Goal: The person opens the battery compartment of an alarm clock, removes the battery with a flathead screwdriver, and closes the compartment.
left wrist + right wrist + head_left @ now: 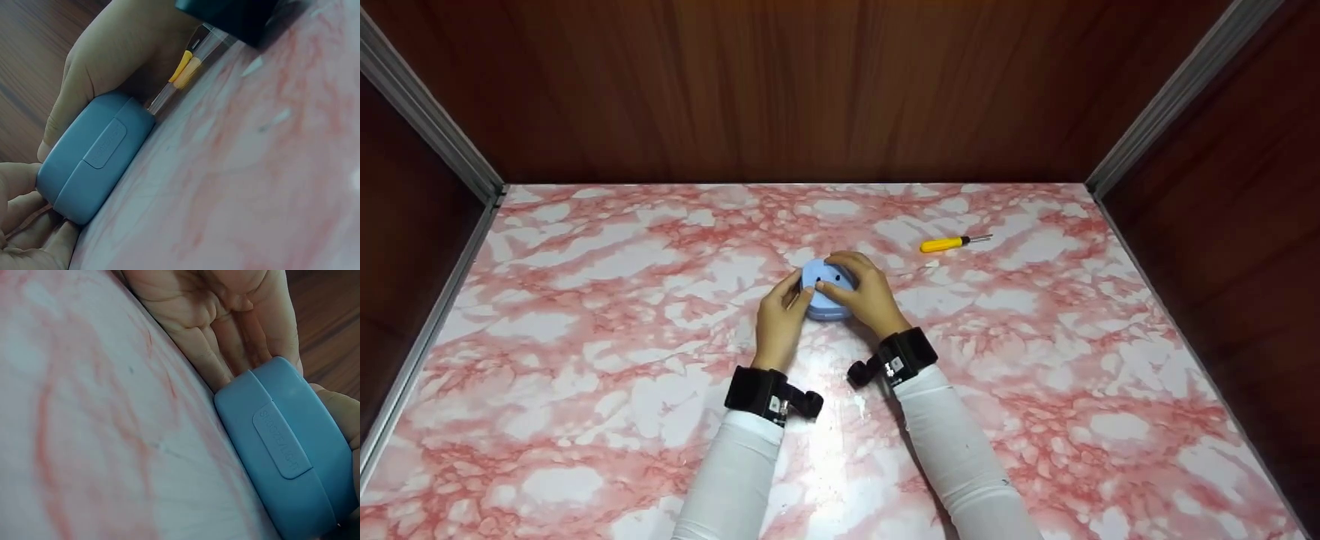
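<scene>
A small light-blue case (829,309) with rounded corners sits on the table between both hands. Dark spots show on its upper face, and the wrist views show a seam and a front tab with raised lettering. My left hand (780,319) holds the left side, its thumb at the top edge and fingers against the side. From the right, my right hand (871,292) grips it, with the thumb lying on the top face and fingers around the far edge. In the left wrist view the case (93,163) looks closed along its seam.
A yellow-handled screwdriver (945,244) lies to the right, beyond the case. Near it is a small pale scrap (932,264). The red-and-white marbled table (607,360) is bordered by dark wooden panels (780,90) at the back and sides.
</scene>
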The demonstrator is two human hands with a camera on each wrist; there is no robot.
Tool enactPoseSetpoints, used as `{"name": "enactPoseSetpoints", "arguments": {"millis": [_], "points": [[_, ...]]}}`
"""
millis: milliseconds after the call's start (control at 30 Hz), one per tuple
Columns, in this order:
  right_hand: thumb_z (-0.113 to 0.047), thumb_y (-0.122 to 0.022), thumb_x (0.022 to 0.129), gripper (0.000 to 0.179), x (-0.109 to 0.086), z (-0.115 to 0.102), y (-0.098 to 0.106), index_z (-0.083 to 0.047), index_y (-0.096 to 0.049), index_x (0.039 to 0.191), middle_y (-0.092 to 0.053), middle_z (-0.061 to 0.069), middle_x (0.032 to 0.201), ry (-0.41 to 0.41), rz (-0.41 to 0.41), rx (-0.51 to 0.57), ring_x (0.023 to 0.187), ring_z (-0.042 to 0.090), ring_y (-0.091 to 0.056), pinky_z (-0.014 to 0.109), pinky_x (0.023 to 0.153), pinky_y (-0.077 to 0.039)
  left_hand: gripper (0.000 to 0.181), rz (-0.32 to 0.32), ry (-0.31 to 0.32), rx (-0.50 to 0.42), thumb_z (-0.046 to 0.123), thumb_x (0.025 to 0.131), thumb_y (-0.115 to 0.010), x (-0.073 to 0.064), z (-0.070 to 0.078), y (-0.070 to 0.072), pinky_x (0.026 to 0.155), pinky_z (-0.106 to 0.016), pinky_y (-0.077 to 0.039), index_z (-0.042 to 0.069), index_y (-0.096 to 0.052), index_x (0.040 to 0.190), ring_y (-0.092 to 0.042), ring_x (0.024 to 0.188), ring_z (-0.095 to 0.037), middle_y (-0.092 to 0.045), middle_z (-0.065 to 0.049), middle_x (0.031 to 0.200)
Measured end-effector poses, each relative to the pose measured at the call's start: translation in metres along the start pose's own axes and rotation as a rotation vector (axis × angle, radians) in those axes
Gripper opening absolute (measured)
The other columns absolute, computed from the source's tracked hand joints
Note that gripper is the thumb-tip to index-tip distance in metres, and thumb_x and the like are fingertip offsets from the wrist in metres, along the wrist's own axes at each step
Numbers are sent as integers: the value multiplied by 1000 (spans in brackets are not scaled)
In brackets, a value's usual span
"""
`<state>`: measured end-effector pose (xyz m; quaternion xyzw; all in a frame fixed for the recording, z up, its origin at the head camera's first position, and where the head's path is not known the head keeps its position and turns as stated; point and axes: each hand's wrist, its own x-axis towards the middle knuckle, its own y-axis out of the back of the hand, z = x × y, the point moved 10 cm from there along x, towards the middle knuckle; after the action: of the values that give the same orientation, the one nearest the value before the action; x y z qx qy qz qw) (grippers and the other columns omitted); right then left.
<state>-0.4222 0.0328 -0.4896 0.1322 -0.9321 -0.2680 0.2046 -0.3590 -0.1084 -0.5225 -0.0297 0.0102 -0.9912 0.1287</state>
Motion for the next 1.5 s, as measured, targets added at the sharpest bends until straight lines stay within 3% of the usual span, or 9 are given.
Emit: {"name": "enactPoseSetpoints", "arguments": {"millis": [333, 533, 667, 800, 967, 1133, 1500], "points": [[-28, -80, 80, 46, 1, -1, 0, -8, -66, 119, -60, 6, 126, -5, 5, 29, 122, 19, -51, 28, 110, -33, 46, 8, 9, 6, 17, 95, -63, 0, 1, 0, 102, -21, -41, 4, -52, 137, -51, 126, -19, -52, -12, 139], [-33, -78, 81, 50, 1, -4, 0, -7, -66, 122, -57, 10, 132, 14, -19, -26, 126, 22, -48, 31, 112, -30, 46, 2, 8, -12, 16, 94, -63, 0, 0, 0, 102, -22, -42, 4, -52, 137, -50, 127, -21, -51, -13, 140], [-36, -70, 88, 44, 1, -10, 3, -7, -67, 121, -56, 11, 134, 54, -5, -85, 126, 22, -48, 32, 112, -31, 46, 4, 8, 1, 16, 94, -64, 1, -1, 0, 101, -21, -42, 4, -53, 137, -51, 126, -20, -51, -12, 139], [-29, -62, 96, 30, -1, -25, 13, -6, -71, 113, -59, 12, 127, 139, 80, -167, 121, 24, -52, 33, 108, -36, 45, 4, -5, 7, 15, 94, -64, 1, 0, 0, 101, -20, -42, 3, -53, 136, -51, 126, -21, -51, -14, 139], [-17, -63, 95, 20, -2, -40, 19, -4, -74, 106, -65, 8, 112, 229, 146, -267, 105, 25, -57, 34, 95, -44, 44, 1, -10, -8, 13, 95, -62, 1, 1, -2, 102, -21, -42, 1, -52, 137, -50, 127, -22, -51, -15, 140], [-9, -66, 92, 16, -3, -42, 19, -4, -74, 105, -67, 9, 101, 238, 148, -290, 95, 25, -59, 34, 86, -49, 45, -2, 1, -2, 14, 95, -62, 1, 1, -2, 101, -20, -42, 2, -52, 137, -50, 127, -21, -51, -14, 140], [3, -67, 87, 17, -3, -43, 20, -3, -75, 101, -68, 10, 97, 253, 174, -261, 93, 23, -62, 28, 86, -51, 46, -7, 12, -9, 15, 95, -62, 0, -1, -2, 102, -22, -41, 3, -51, 138, -49, 128, -21, -50, -14, 141]]}}
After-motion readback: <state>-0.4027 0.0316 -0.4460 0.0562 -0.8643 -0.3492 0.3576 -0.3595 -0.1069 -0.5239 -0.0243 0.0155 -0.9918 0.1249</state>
